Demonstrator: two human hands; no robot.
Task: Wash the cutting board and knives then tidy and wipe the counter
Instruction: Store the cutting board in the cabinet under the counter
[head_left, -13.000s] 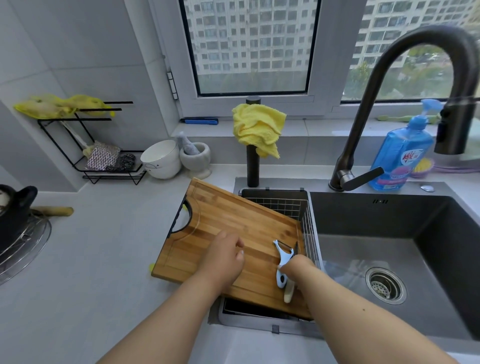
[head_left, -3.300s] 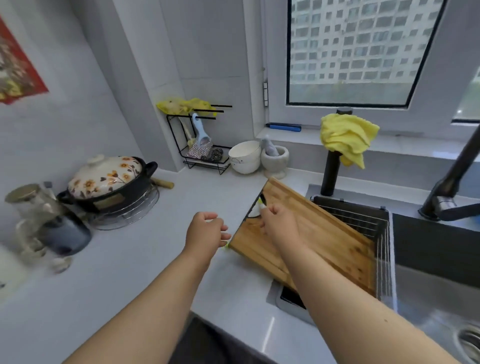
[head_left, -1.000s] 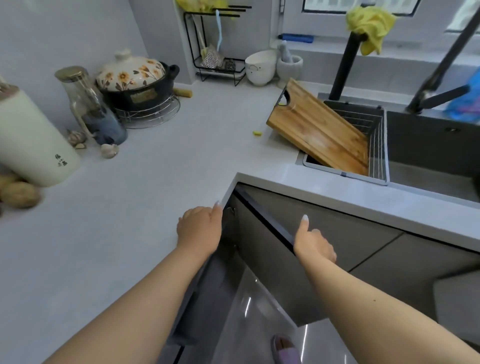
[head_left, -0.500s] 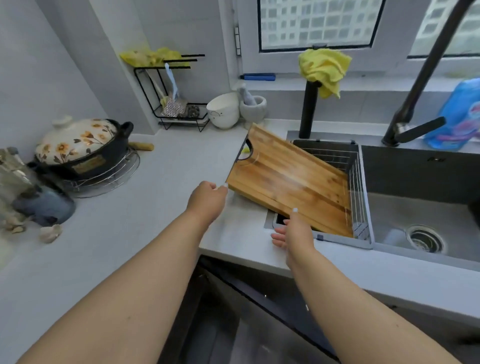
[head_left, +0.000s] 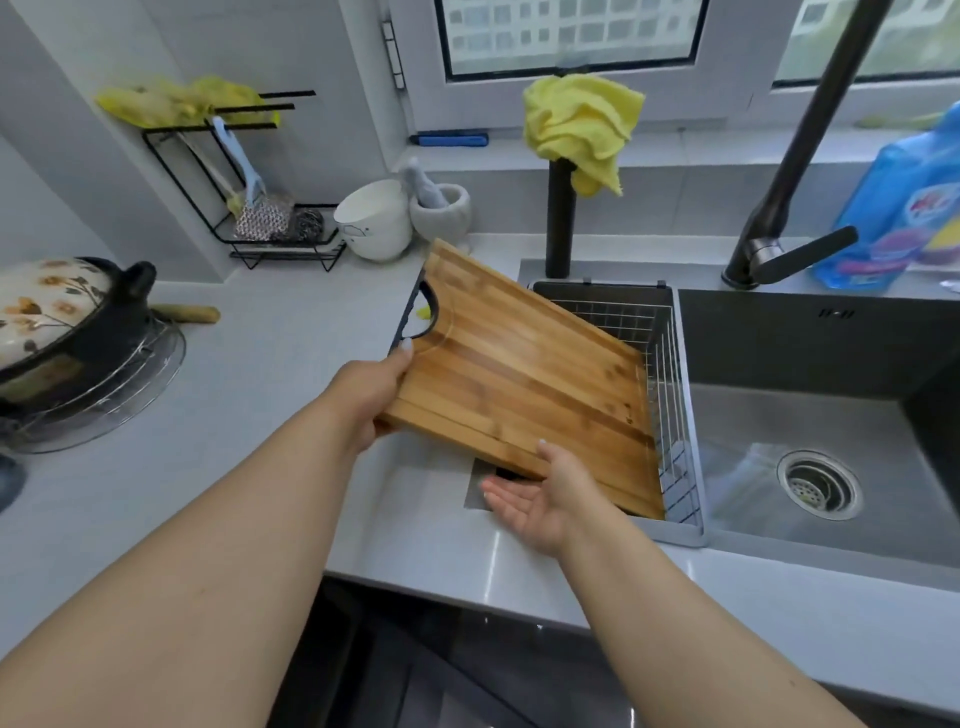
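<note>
The cutting board (head_left: 524, 379) is a rectangle of bamboo strips in light and darker brown, smooth, with a shallow groove along its edges and a dark handle cut-out at its far left end. It is tilted: its left end is raised above the grey counter (head_left: 249, 415), and its right end lies over the wire drain basket (head_left: 670, 395) at the left edge of the sink (head_left: 810, 410).

The left hand (head_left: 371, 395) grasps the board at its near left corner, thumb on top and fingers under it. The right hand (head_left: 540, 493) has its palm turned up below the near long edge; the thumb lies on the top of the board, the straight fingers reach under it.

Half a second ago both hands were free at the front edge of the counter and the board lay flat across the counter and the basket. Now its left end is lifted.

The sink is of dark, matte metal with a round steel strainer. A soft yellow cloth (head_left: 582, 124) hangs on a black post at the back edge of the sink. At the left edge of the counter a dark pot with a flowered lid (head_left: 47, 306) sits on a round wire stand.
</note>
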